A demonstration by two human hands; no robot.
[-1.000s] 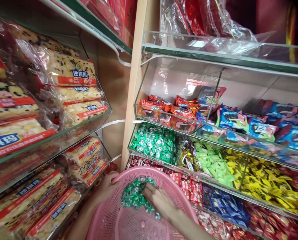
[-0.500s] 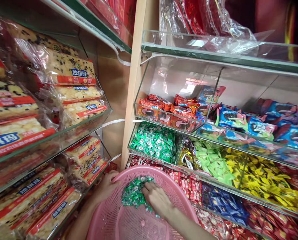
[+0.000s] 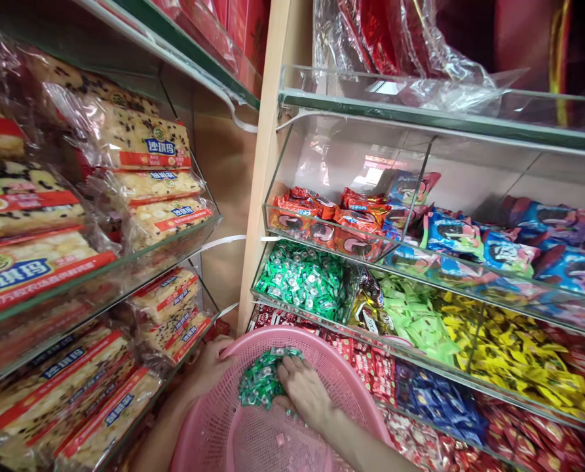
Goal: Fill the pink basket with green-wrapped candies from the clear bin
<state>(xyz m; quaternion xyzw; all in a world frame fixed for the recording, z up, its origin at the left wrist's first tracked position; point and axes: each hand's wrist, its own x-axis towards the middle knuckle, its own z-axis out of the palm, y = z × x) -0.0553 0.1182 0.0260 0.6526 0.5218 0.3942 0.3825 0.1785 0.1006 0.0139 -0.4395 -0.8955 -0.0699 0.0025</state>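
Note:
A pink plastic basket (image 3: 365, 393) with mesh walls is tilted at the bottom centre. My left hand (image 3: 212, 367) is closed on its left rim. Inside, against the far wall, lies a pile of green-wrapped candies (image 3: 260, 380). My right hand (image 3: 302, 390) reaches into the basket, its curled fingers on the right side of this pile; the fingertips are partly hidden among the candies. A clear bin just beyond the basket holds more green candies (image 3: 304, 278).
Shelves with clear fronts rise on both sides of a wooden post (image 3: 260, 164). Packaged pastries (image 3: 149, 141) fill the left shelves. Yellow candies (image 3: 508, 354), blue candies (image 3: 439, 400) and red packets (image 3: 361, 206) sit in bins at the right.
My right hand has shifted slightly, and its thumb now shows lower beside the green pile. The loose candies beneath that hand are fewer in view. My left hand stays on the rim.

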